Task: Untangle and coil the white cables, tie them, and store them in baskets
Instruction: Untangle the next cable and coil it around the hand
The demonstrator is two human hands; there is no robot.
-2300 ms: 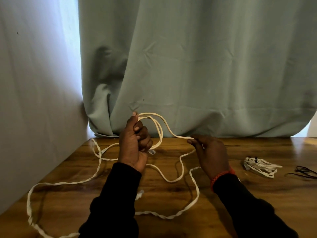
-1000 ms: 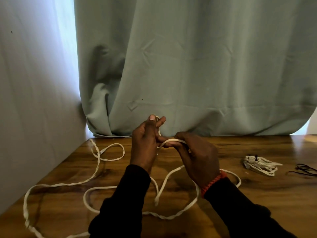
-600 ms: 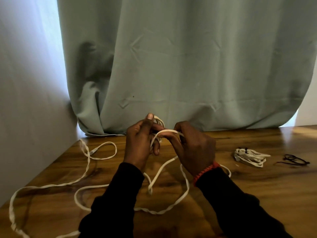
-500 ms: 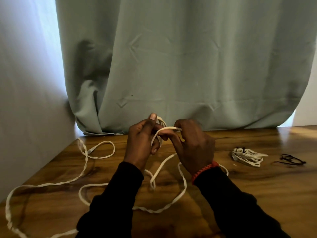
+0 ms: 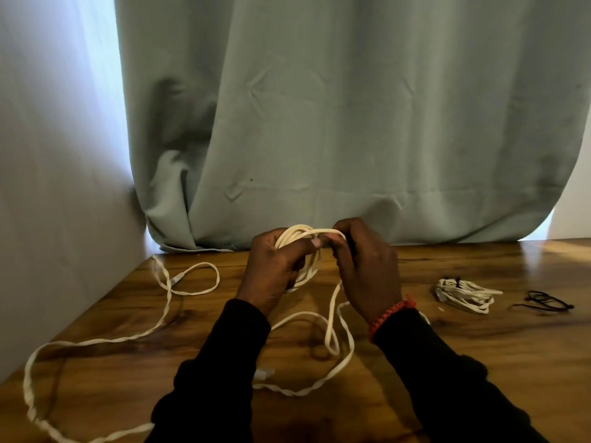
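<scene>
Left hand [image 5: 275, 266] grips coiled cable [image 5: 302, 251]; right hand [image 5: 367, 266] pinches top strand. Tied bundle [image 5: 463, 295], black ties [image 5: 543, 303] near table [image 5: 479, 362] right edge.

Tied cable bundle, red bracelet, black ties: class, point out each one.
Tied cable bundle [image 5: 463, 295], head view, middle of its strands.
Red bracelet [image 5: 391, 314], head view, band on right wrist.
Black ties [image 5: 543, 302], head view, middle loop.
</scene>
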